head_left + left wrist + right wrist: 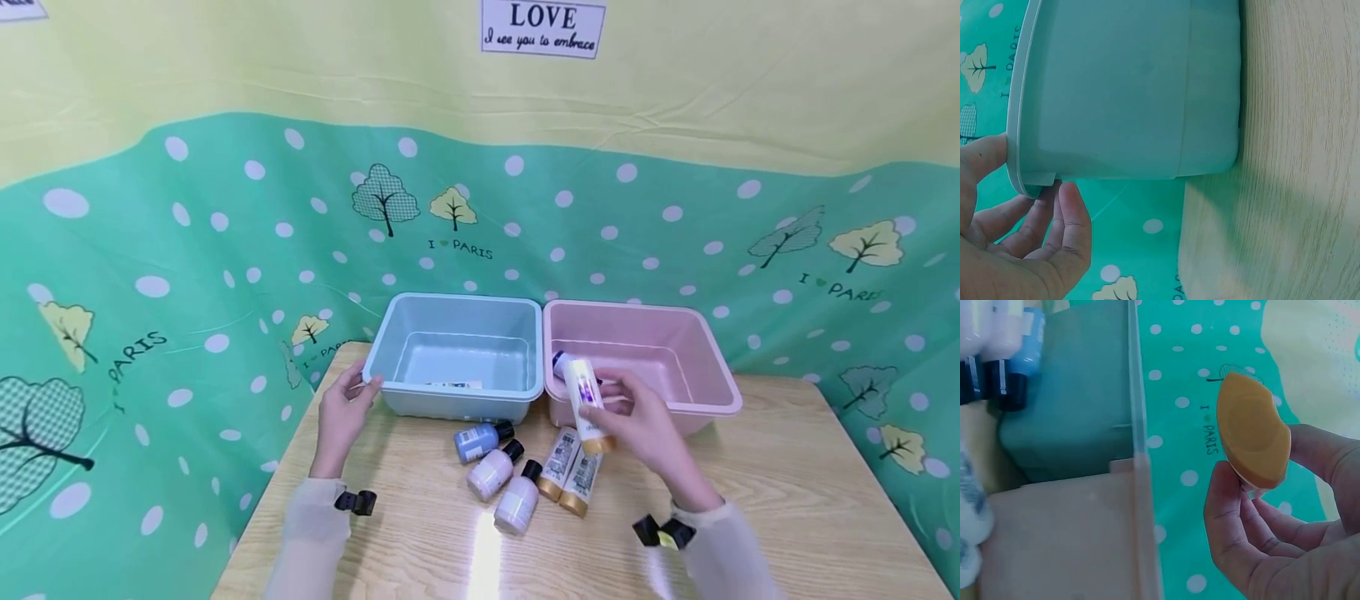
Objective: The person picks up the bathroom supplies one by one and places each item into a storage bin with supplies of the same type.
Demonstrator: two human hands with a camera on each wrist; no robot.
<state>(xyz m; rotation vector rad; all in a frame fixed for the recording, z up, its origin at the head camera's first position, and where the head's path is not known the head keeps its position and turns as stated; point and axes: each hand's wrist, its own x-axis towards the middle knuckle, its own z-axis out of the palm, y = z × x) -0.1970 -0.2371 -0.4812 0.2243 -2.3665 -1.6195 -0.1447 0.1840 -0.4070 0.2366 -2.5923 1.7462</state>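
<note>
My left hand [347,410] pinches the rim at the front left corner of a blue plastic bin [453,404], thumb on the rim and fingers beneath it in the left wrist view. My right hand [637,412] holds a white tube [583,392] with a gold cap over the front left part of a pink bin [720,358]. That gold cap [1252,428] faces the camera in the right wrist view. Behind the tube, a partly hidden item with a dark blue end [560,363] shows inside the pink bin. A sliver of a white item [465,385] shows inside the blue bin.
In front of the bins lie a blue bottle [476,442] and two pale pink bottles [491,473], all black-capped. Two white tubes with gold caps [560,462] lie side by side to their right. A patterned green cloth [480,208] hangs behind the wooden table [420,533].
</note>
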